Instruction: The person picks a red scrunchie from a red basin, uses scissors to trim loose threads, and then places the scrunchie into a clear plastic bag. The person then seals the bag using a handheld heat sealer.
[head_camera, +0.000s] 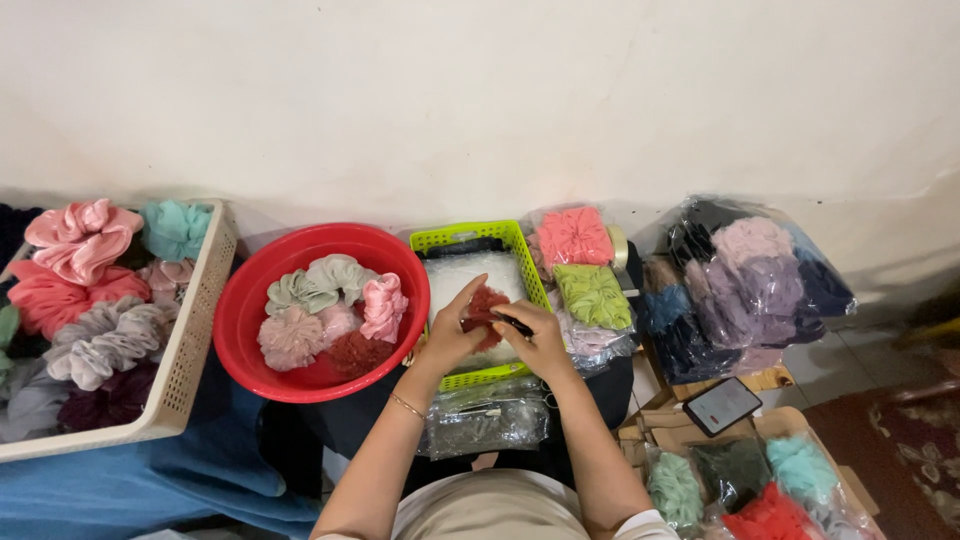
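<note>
A dark red scrunchie (487, 312) was gripped between both hands over the green basket (432, 240). The left hand (450, 335) was closed on its left edge; the right hand (538, 340), equally near, was pinched on its right edge around a small dark tool (515, 323). The red bowl (262, 282) of scrunchies was set leftward.

I saw clear bagged scrunchies, a pink pack (573, 236) above a green pack (594, 295), and a dark-screened phone (722, 405) right.

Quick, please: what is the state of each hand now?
Left hand: closed on the dark red scrunchie.
Right hand: holds the same scrunchie and a thin black tool.
</note>
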